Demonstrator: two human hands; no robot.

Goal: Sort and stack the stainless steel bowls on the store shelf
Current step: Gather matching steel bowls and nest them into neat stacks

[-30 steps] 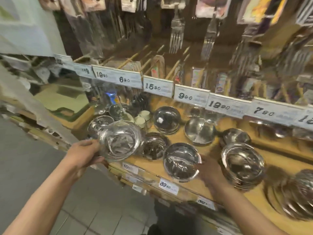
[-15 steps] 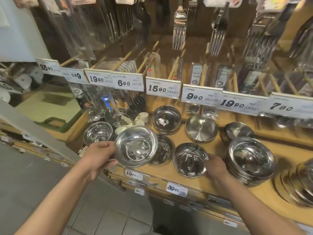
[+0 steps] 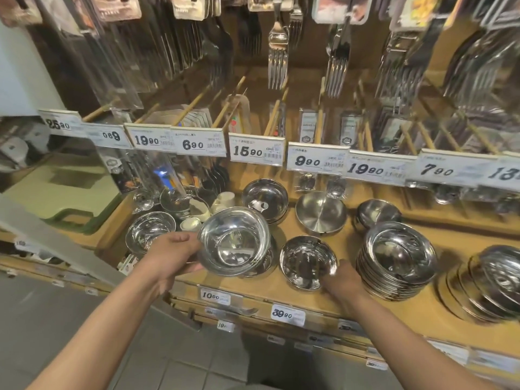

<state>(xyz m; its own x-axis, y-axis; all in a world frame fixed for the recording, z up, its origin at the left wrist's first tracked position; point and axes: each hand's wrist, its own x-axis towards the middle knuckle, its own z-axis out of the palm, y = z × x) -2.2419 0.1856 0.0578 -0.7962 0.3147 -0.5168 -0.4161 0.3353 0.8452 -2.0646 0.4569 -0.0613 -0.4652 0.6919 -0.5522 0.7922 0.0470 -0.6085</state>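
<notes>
Store aisle, head view: a wooden shelf (image 3: 349, 294) carries stainless steel bowls beneath a row of price tags (image 3: 254, 150), with packaged forks (image 3: 277, 56) hanging above.

Change from half a second ago: the held bowl (image 3: 233, 243) sits slightly farther right and now overlaps the shelf bowl (image 3: 266, 261) behind it; the right hand has stayed at the small bowl (image 3: 308, 261).

The left hand (image 3: 176, 256) pinches the held bowl by its left rim, thumb on top, fingers beneath; the bowl is raised above the shelf's front edge and is empty. The right hand (image 3: 342, 280) touches the small bowl's near-right rim; whether its grip is closed cannot be told. To the right stands a tall stack of bowls (image 3: 396, 260). A rear bowl (image 3: 264, 198) holds a small metal piece.
</notes>
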